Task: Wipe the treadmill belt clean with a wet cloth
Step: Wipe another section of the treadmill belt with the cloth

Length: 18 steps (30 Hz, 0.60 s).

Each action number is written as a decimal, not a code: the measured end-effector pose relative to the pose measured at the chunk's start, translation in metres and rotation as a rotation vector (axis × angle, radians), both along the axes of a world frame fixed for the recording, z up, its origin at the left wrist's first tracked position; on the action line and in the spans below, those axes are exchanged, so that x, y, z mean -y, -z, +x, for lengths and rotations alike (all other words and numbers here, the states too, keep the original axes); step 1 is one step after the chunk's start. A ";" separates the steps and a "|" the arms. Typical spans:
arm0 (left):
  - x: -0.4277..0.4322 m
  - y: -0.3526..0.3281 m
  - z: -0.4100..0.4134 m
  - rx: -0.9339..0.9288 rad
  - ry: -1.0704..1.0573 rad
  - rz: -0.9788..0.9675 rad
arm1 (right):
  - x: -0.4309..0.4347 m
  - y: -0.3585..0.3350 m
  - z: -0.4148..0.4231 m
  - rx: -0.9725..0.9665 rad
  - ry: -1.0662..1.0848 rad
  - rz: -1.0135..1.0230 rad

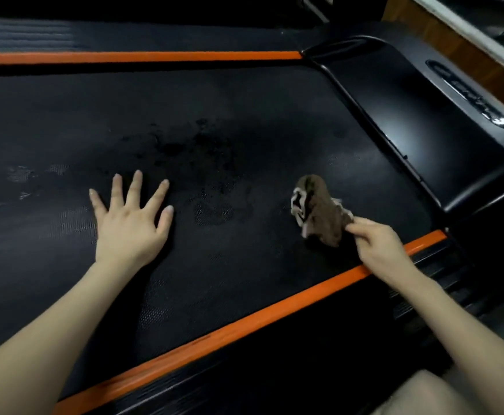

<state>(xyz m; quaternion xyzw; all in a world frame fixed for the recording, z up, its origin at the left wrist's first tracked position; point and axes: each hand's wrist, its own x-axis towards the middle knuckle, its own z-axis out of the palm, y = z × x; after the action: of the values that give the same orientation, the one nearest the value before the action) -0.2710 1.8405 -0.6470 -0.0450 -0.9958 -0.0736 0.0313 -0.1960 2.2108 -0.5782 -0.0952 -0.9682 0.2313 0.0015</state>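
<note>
Head view: the treadmill belt [215,115] fills the scene between a far orange strip [125,57] and a near orange strip [244,319]. The glossy motor cover [424,130] lies at the right end.

The cloth [319,211], brown with white patches, lies bunched on the belt at the right, close to the cover. The right hand [379,247] pinches only the cloth's near edge between thumb and fingertips. The left hand [131,217] is open, fingers spread, flat on the belt left of centre and well apart from the cloth.

Dark damp patches [191,151] mark the middle of the belt, and pale smudges [20,175] show at the far left.

A pinch at the edge would probably just drag the wad. The wipe should go better with the cloth spread out and the palm pressed on top, taken in overlapping strokes from the cover end leftward to the smudges. The planted left hand looks useful for keeping the belt from sliding under pressure.
</note>
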 end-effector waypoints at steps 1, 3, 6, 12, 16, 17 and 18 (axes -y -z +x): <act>0.000 0.000 0.001 -0.001 0.008 0.002 | 0.001 -0.003 0.002 0.028 0.059 0.004; 0.001 0.002 0.000 -0.007 0.013 0.005 | 0.009 -0.015 0.000 -0.051 0.177 0.123; 0.001 0.003 0.000 -0.004 -0.004 -0.020 | 0.021 -0.028 -0.009 -0.353 0.111 0.208; 0.000 0.003 -0.001 -0.014 -0.014 -0.048 | 0.055 0.008 -0.064 0.068 -0.406 0.188; -0.001 0.005 -0.001 -0.012 -0.018 -0.059 | 0.065 0.022 -0.061 0.093 -0.427 0.179; -0.001 0.005 -0.001 -0.018 -0.019 -0.056 | 0.064 0.022 -0.052 0.077 -0.475 0.188; -0.001 0.005 -0.001 -0.023 -0.017 -0.050 | 0.062 0.022 -0.042 0.069 -0.524 0.187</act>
<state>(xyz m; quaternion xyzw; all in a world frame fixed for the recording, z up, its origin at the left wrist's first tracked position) -0.2719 1.8417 -0.6521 -0.0384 -0.9972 -0.0477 0.0424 -0.2383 2.1488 -0.5999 0.1512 -0.9764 0.1301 -0.0827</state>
